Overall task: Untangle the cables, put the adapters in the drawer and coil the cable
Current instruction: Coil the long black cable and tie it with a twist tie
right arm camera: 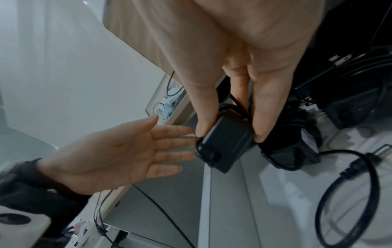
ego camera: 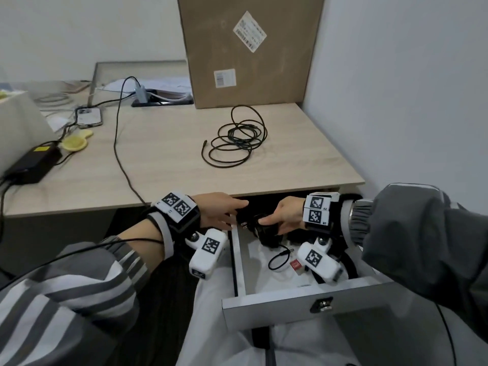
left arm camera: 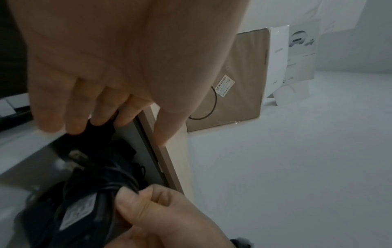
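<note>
Holding a black block-shaped power adapter [right arm camera: 227, 141] over the open grey drawer [ego camera: 274, 299], I see my right grip [ego camera: 286, 213] clamped on it.

My thumb and fingers pinch the adapter's sides above the drawer's back left corner. My left grip [ego camera: 220, 210] is released, fingers straight, just beside it. The loosely tangled thin black cable [ego camera: 237, 138] lies on the pale wood tabletop [ego camera: 163, 159], well apart.

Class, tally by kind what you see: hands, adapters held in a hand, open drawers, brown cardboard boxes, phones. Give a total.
Hands: 2, left hand and right hand
Adapter in hand: 1
Open drawer: 1
Brown cardboard box: 1
Phone: 1
Total: 6
</note>
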